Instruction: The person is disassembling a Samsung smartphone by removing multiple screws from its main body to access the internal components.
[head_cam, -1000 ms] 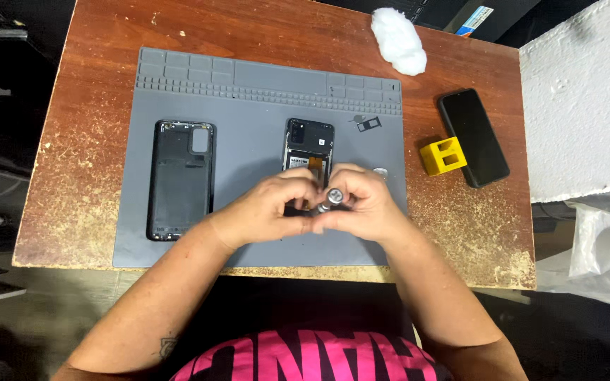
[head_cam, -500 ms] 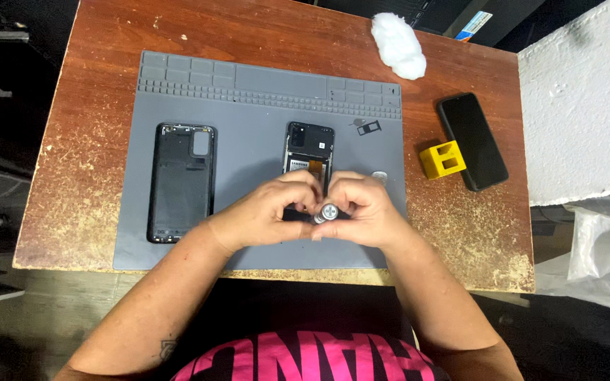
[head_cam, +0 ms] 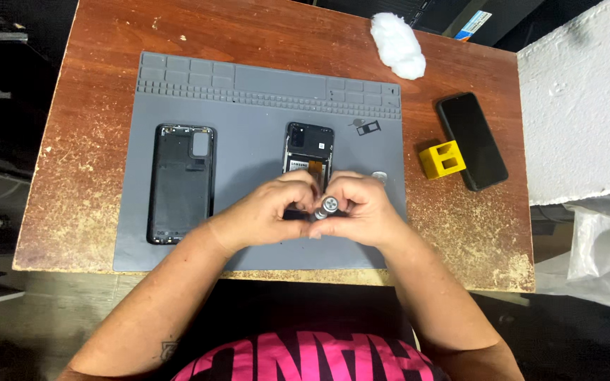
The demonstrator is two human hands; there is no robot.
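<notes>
Phone (head_cam: 309,149), back removed, on the grey mat (head_cam: 248,240): both hands' fingers (head_cam: 298,185) grip a screwdriver (head_cam: 326,208) upright on its lower half, apparently unscrewing; steady vertical pressure needed next.

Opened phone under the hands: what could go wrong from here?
1. Both hands, left hand and right hand, crowd the screwdriver over the opened phone; a slip could gouge its exposed insides.
2. The small tray part lies loose on the grey mat and could be swept off.
3. The black phone lies near the table edge, so a nudge might drop it.
</notes>
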